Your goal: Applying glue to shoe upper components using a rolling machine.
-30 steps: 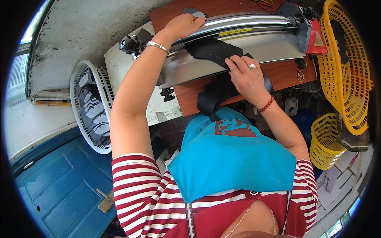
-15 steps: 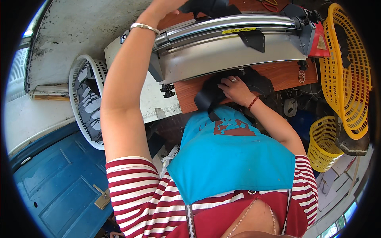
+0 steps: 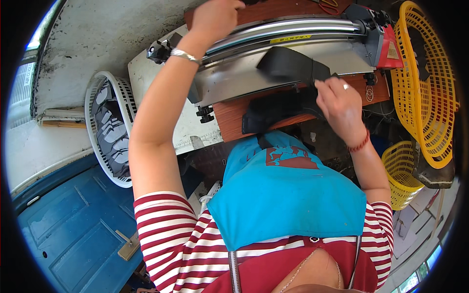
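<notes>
A roller machine (image 3: 337,30) with a long shiny roller and a sloping steel plate (image 3: 227,78) stands on the bench before me. My left hand (image 3: 215,20) is above its far left side, one finger stretched out close to dark pieces at the top edge. Nothing shows in that hand, though most of its fingers are hidden. Right of centre, my right hand (image 3: 342,105) pinches the edge of a flat black piece (image 3: 284,64) over the steel plate. More black pieces (image 3: 278,111) lie in a pile on the brown board, just below the plate.
A white basket (image 3: 131,105) of grey and black cut pieces stands at left. On the right are a large yellow basket (image 3: 442,122) and a smaller yellow one (image 3: 400,168). Red-handled scissors (image 3: 328,6) lie behind the machine. A blue door (image 3: 73,215) is at lower left.
My right hand has risen from the black pile and moved right, now with a black piece over the plate. My left hand has shifted right, away from the black pieces behind the roller.
</notes>
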A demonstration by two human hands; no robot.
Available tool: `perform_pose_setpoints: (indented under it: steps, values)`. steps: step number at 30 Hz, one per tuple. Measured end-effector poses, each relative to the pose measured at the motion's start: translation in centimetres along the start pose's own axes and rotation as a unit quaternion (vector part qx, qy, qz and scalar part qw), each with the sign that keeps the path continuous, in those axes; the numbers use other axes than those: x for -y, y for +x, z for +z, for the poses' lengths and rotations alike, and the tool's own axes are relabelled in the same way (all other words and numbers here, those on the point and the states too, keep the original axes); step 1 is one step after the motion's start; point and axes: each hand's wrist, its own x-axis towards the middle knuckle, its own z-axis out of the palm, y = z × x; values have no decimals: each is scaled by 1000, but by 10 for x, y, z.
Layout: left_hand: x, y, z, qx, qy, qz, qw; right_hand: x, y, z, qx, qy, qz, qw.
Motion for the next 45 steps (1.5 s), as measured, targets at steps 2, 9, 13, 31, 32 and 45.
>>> perform_pose_setpoints:
  steps: [2,9,13,31,32,45]
  values:
    - [-14,9,18,52,-28,-2,998,-20,16,25,27,-28,16,999]
    - [-15,28,35,198,-92,-172,961,-3,-18,88,-56,204,-74,975]
    - [-25,45,9,100,-205,-158,961,0,-76,135,98,146,-23,984]
    - [13,32,-28,-123,-102,-116,980,-21,-4,4,-11,39,40,998]
    - [24,33,-13,-85,51,-83,992,-27,4,18,-11,36,41,998]
    - [-24,63,17,136,-168,-200,956,-11,-83,133,112,139,20,984]
